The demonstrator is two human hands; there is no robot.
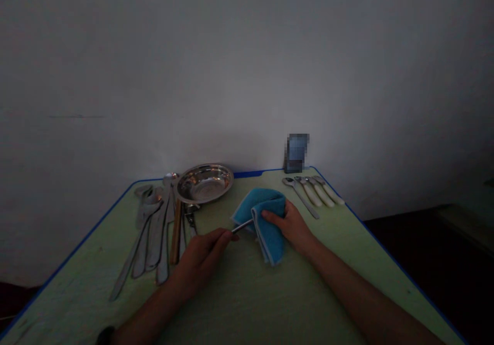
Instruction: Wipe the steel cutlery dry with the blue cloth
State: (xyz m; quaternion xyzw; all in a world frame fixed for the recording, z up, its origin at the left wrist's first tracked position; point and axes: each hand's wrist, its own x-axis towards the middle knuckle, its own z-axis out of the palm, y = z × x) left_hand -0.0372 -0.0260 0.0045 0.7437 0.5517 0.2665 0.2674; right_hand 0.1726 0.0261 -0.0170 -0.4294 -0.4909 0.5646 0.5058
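My left hand [204, 255] is closed in a pinch on the end of a thin metal utensil handle [243, 226]. The other end of that utensil is hidden inside a folded blue cloth [264, 216]. My right hand [291, 224] is wrapped around the cloth, with the thumb pressed on top of it. Both hands are low over the middle of a pale green table [247, 293] with a blue edge.
A pile of metal ladles and serving utensils [154, 227] lies at the left. A steel bowl [204, 183] stands behind them. Several spoons with white handles [314, 191] lie at the back right. A small dark box [297, 153] stands against the wall.
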